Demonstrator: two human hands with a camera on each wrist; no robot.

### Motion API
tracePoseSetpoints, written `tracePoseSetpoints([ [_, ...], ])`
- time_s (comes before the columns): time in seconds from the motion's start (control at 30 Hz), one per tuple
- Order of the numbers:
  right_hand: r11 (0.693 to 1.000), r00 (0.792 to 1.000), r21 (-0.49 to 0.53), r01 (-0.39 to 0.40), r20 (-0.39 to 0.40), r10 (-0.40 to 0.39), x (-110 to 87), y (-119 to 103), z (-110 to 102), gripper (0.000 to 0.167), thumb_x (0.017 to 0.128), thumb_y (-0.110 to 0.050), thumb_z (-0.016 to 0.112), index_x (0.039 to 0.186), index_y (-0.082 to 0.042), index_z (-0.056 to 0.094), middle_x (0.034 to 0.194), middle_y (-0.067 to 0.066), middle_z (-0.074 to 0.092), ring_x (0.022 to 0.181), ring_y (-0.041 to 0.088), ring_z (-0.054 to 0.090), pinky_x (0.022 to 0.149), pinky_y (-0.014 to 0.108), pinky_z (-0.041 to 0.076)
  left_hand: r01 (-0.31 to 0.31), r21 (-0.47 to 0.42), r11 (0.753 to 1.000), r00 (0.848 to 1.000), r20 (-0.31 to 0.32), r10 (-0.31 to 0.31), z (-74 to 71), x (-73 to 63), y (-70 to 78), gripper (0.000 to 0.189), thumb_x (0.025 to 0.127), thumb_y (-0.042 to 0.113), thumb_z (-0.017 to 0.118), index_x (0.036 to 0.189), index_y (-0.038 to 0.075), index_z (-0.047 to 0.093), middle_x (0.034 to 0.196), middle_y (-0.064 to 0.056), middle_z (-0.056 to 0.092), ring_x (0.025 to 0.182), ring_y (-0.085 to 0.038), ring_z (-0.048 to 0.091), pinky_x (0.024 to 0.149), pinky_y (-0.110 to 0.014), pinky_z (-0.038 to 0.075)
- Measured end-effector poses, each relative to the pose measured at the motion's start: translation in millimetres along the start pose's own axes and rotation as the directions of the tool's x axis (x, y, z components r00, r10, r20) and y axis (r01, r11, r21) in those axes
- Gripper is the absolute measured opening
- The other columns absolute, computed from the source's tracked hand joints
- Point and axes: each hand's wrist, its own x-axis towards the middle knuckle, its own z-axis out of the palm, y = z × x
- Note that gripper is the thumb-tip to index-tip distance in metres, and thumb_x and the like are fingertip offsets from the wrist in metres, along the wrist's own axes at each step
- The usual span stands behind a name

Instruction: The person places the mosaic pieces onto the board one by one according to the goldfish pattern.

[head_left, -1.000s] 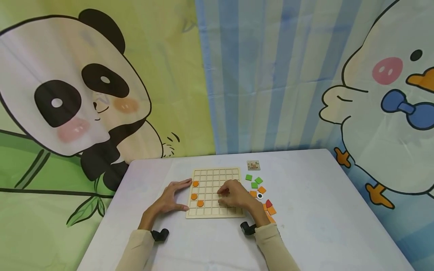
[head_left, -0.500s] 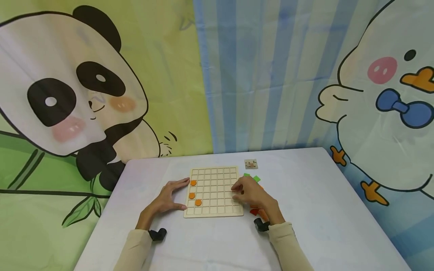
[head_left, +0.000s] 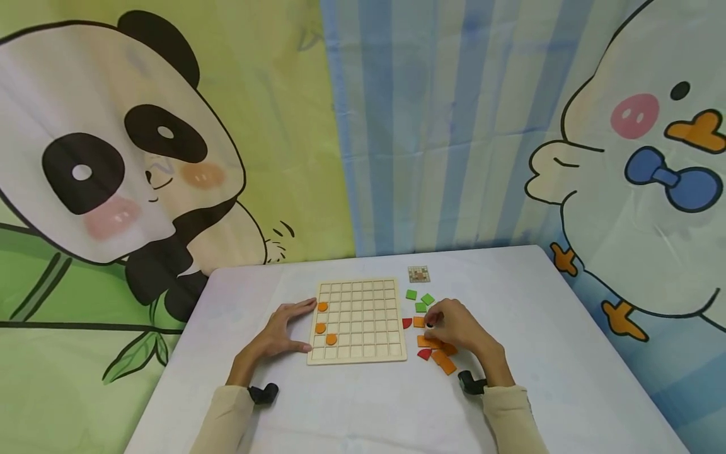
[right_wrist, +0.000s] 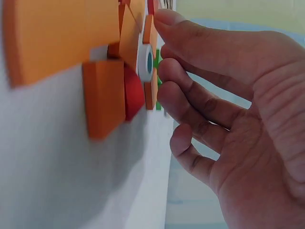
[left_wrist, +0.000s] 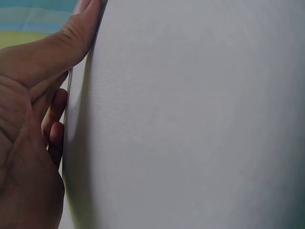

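My left hand (head_left: 278, 331) rests at the left edge of a pale wooden grid board (head_left: 363, 360), thumb and fingers spread apart along it. Three orange discs (head_left: 331, 339) sit in squares near the board's left side. Over the loose pieces right of the board, my right hand (head_left: 462, 328) bends its fingers loosely. In the right wrist view its fingertips are close to a white disc with a dark centre (right_wrist: 146, 63), and nothing shows between thumb and fingers. Orange pieces (head_left: 444, 362) and a red rounded piece (head_left: 425, 354) lie under and beside this hand.
Several green squares (head_left: 411, 294) lie beyond the right hand. A small patterned card (head_left: 419, 273) is farther back. Another red piece (head_left: 407, 323) lies right by the board's right edge. A cartoon curtain hangs behind the white table (head_left: 567, 378).
My right hand has moved right, from above the board to the loose pieces beside it. The left hand stays at the board's edge. The head view has shifted slightly.
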Motion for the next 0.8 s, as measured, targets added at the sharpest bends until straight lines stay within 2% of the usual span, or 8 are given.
tracePoseSetpoints([
  [0.1, 1.000, 1.000, 0.010, 0.002, 0.004, -0.002, -6.7, 1.7, -2.3, 0.017, 0.083, -0.013, 0.095, 0.095, -0.009, 0.084, 0.085, -0.004, 0.073, 0.080, 0.014, 0.061, 0.078, 0.029, 0.055, 0.015, -0.012, 1.000, 1.000, 0.006, -0.015, 0.8, -1.3, -0.8, 0.111, 0.066, 0.035, 0.106, 0.161, 0.010, 0.054, 0.173, -0.010, 0.046, 0.145, -0.040, 0.047, 0.117, -0.067, 0.030],
  [0.3, 0.993, 0.996, 0.091, 0.073, 0.036, -0.076, -20.1, 9.0, 3.8, 0.020, 0.079, -0.017, 0.099, 0.091, -0.014, 0.084, 0.082, -0.006, 0.073, 0.075, 0.011, 0.060, 0.069, 0.024, 0.053, 0.012, 0.001, 1.000, 1.000, 0.004, -0.012, 0.2, -1.2, -0.6, 0.111, 0.067, 0.037, 0.105, 0.162, 0.011, 0.054, 0.174, -0.010, 0.046, 0.145, -0.040, 0.047, 0.117, -0.067, 0.031],
  [0.43, 0.991, 0.996, 0.113, 0.077, 0.045, -0.082, -29.1, 10.1, 9.1, 0.022, 0.076, -0.017, 0.101, 0.088, -0.017, 0.083, 0.079, -0.007, 0.070, 0.072, 0.008, 0.058, 0.066, 0.023, 0.051, 0.006, 0.008, 1.000, 1.000, 0.008, -0.006, 0.3, -0.1, -1.0, 0.110, 0.068, 0.038, 0.104, 0.162, 0.011, 0.053, 0.174, -0.010, 0.045, 0.146, -0.040, 0.046, 0.118, -0.068, 0.031],
  [0.67, 0.985, 0.989, 0.102, 0.137, 0.040, -0.141, -35.7, 5.5, 14.2, 0.019, 0.079, -0.012, 0.098, 0.092, -0.015, 0.085, 0.082, -0.006, 0.073, 0.071, 0.006, 0.057, 0.066, 0.023, 0.050, 0.002, 0.000, 1.000, 1.000, 0.006, -0.002, -0.3, 0.2, -1.9, 0.111, 0.067, 0.036, 0.105, 0.162, 0.011, 0.053, 0.174, -0.010, 0.045, 0.148, -0.041, 0.046, 0.118, -0.069, 0.031],
  [0.8, 0.988, 0.989, 0.080, 0.134, 0.059, -0.139, -36.9, 1.8, 17.3, 0.018, 0.080, -0.009, 0.097, 0.095, -0.014, 0.087, 0.084, -0.007, 0.074, 0.072, 0.005, 0.057, 0.066, 0.023, 0.050, 0.001, -0.012, 1.000, 1.000, 0.009, -0.001, 0.1, -0.9, -1.8, 0.111, 0.067, 0.035, 0.105, 0.162, 0.010, 0.054, 0.174, -0.011, 0.045, 0.149, -0.042, 0.045, 0.118, -0.070, 0.030],
])
